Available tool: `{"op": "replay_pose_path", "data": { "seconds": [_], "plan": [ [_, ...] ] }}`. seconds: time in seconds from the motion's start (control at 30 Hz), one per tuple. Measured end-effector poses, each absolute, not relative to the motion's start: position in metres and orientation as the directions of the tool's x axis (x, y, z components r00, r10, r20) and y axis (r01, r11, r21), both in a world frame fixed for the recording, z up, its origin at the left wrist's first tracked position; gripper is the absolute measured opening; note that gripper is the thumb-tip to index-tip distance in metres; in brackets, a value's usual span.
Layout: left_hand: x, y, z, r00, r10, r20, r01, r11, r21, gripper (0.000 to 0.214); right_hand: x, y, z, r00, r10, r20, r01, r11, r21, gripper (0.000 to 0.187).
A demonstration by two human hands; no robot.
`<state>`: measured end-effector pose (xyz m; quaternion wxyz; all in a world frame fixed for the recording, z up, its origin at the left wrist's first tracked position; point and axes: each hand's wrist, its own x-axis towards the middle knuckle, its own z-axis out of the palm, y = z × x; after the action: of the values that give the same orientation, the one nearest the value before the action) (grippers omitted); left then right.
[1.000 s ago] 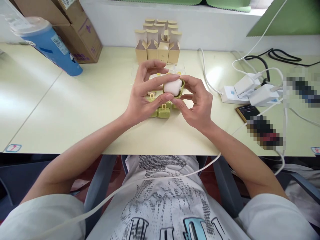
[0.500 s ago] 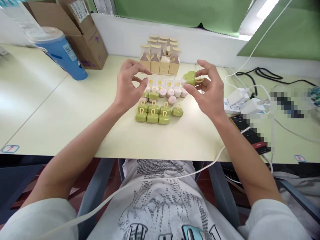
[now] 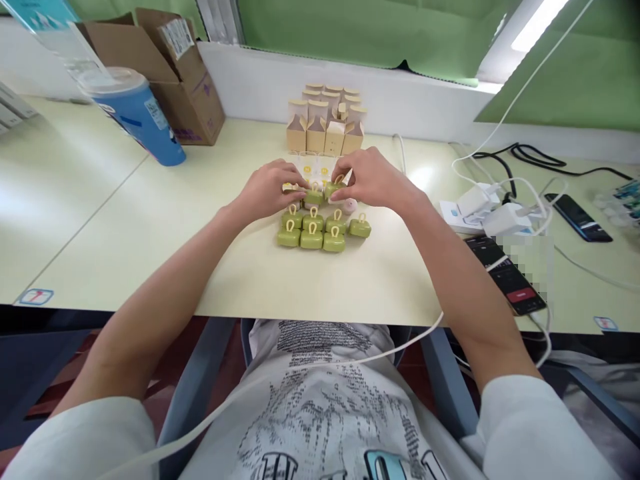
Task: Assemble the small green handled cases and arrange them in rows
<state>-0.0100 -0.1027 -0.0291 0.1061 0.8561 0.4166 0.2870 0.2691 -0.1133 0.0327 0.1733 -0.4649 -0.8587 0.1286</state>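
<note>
Several small green cases (image 3: 311, 238) with yellow loops stand in rows on the pale table (image 3: 150, 227). My right hand (image 3: 373, 180) is lowered at the back row, its fingers pinched on one green case (image 3: 334, 191). My left hand (image 3: 267, 190) rests beside it, fingers curled, tips against another green case (image 3: 313, 197); what they grip is hidden. A pink round piece (image 3: 349, 205) lies just under my right fingers. Clear packets with yellow parts (image 3: 316, 167) lie behind the hands.
Small tan paper boxes (image 3: 325, 127) stand at the back. A blue cup (image 3: 143, 123) and a cardboard box (image 3: 180, 73) are at the left. At the right are a power strip with chargers (image 3: 483, 203), cables and two phones (image 3: 505, 273) (image 3: 577, 217).
Both hands came apart, then dropped to the table. My right hand carried the green case down to the back row, and my left hand closed in beside it.
</note>
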Motion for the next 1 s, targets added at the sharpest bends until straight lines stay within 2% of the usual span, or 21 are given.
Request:
{"op": "replay_pose_path", "data": {
  "seconds": [0.07,0.23,0.37,0.67,0.77,0.9,1.0],
  "plan": [
    [-0.009,-0.103,-0.031,0.493,0.778,0.389,0.662,-0.626,0.412,0.029,0.270,-0.114,0.029,-0.511,0.849,0.131,0.776,0.522,-0.355,0.031],
    [-0.010,-0.100,-0.034,0.478,0.786,0.391,0.600,-0.618,0.508,0.024,0.263,-0.113,0.023,-0.519,0.851,0.078,0.802,0.516,-0.301,0.034],
    [-0.011,-0.101,-0.033,0.475,0.788,0.392,0.576,-0.615,0.538,0.025,0.255,-0.114,0.019,-0.518,0.853,0.060,0.825,0.517,-0.228,0.036],
    [-0.011,-0.099,-0.035,0.494,0.761,0.421,0.608,-0.648,0.458,0.024,0.249,-0.119,0.019,-0.469,0.882,0.049,0.875,0.471,-0.113,0.034],
    [-0.012,-0.099,-0.035,0.510,0.746,0.427,0.598,-0.665,0.448,0.024,0.248,-0.119,0.020,-0.469,0.883,0.030,0.877,0.469,-0.107,0.036],
    [-0.012,-0.099,-0.035,0.520,0.756,0.397,0.612,-0.654,0.444,0.023,0.248,-0.119,0.020,-0.475,0.879,0.032,0.874,0.476,-0.097,0.026],
    [-0.012,-0.098,-0.037,0.512,0.760,0.400,0.635,-0.649,0.419,0.021,0.250,-0.119,0.020,-0.506,0.862,0.037,0.859,0.507,-0.070,0.030]
  ]
}}
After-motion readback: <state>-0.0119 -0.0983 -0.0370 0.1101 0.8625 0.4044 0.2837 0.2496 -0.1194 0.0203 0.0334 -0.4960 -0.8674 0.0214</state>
